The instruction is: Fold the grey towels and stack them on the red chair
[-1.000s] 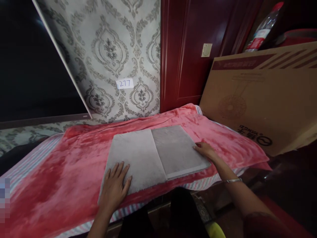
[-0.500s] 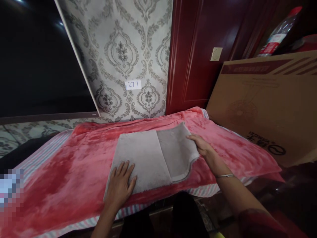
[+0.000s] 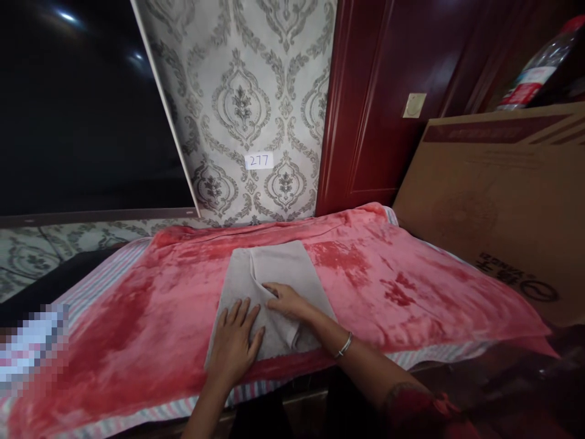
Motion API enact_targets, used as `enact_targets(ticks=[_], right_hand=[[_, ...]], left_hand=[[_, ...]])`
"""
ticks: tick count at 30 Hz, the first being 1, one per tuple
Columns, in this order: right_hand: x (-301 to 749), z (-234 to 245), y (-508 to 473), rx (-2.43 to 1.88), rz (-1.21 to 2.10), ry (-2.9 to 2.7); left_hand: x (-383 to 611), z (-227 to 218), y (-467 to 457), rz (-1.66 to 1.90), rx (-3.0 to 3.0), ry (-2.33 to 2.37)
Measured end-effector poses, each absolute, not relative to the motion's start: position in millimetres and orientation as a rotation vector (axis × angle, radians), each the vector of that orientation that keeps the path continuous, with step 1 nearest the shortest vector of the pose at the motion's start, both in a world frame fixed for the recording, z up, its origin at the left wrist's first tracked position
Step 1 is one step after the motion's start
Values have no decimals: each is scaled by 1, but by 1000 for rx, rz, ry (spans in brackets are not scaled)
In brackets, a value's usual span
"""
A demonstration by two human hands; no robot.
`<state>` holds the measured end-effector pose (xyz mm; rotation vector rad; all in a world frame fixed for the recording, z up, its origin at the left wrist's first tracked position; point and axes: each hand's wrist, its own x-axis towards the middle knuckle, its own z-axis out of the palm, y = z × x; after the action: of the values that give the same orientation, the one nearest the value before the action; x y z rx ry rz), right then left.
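A light grey plush cloth (image 3: 299, 265) lies on a red and pink blanket (image 3: 150, 317), with its right part folded over toward the left. My left hand (image 3: 234, 344) rests flat on the cloth's lower left part, its fingers spread. The free edge of the folded flap is in my right hand (image 3: 287, 302), the fingers closed on it near the middle of the cloth. This edge stands slightly raised, and its lower corner curls near my right wrist. A silver bracelet (image 3: 345, 345) circles that wrist.
The blanket covers a surface with a striped sheet (image 3: 109, 268) showing at its edges. A large dark screen (image 3: 86, 122) is at the left. On the right stands a cardboard box (image 3: 493, 195) with a plastic bottle (image 3: 534, 79) on top. A paper label (image 3: 259, 160) is on the wallpaper.
My right hand has carried the cloth's right flap leftward over the rest of the cloth. My left hand stays flat on the left part. The view has shifted slightly.
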<state>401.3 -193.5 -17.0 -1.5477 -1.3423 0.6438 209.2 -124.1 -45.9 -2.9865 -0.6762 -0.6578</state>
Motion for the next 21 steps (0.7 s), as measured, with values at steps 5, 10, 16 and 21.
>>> enact_targets(ticks=[5, 10, 16, 21], right_hand=[[402, -15, -206, -1386, 861, -1324], [393, -13, -205, -1587, 659, -1254], [376, -15, -198, -1663, 516, -1331], [375, -18, -216, -1658, 551, -1337]], left_hand=[[209, -45, -125, -658, -2999, -688], [210, -44, -130, -697, -3028, -695], [208, -47, -124, -796, -3102, -741], [204, -46, -115, -1172, -3233, -891]])
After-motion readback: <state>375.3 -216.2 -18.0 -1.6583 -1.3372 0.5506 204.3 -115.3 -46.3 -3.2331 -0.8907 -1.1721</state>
